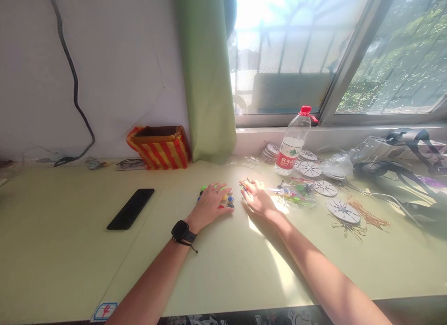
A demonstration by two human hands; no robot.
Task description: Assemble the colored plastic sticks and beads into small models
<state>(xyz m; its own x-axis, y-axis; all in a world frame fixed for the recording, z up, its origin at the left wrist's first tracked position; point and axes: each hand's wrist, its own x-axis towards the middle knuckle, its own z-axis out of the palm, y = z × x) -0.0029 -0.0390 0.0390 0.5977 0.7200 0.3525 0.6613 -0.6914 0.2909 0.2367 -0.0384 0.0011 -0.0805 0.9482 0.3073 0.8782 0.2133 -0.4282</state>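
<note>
My left hand (208, 205), with a ring and a dark watch (181, 230) at the wrist, lies with fingers spread over a cluster of small round coloured pieces (230, 199). Blue, red, yellow, green and black ones show around its edges; the hand covers the others. To the right, my right hand (259, 200) rests low on the table, its fingers curled over thin orange, red and blue bits (245, 184). Their exact kind is too small to make out. A clear plastic bag of colourful pieces (296, 193) lies just right of that hand.
A black phone (131, 209) lies at left. Behind it stands a red-and-yellow striped box (160, 150). A red-capped water bottle (292, 145) stands near the window. White slotted discs (342, 210), brown cords (369, 214) and black straps (387, 173) spread across the right side.
</note>
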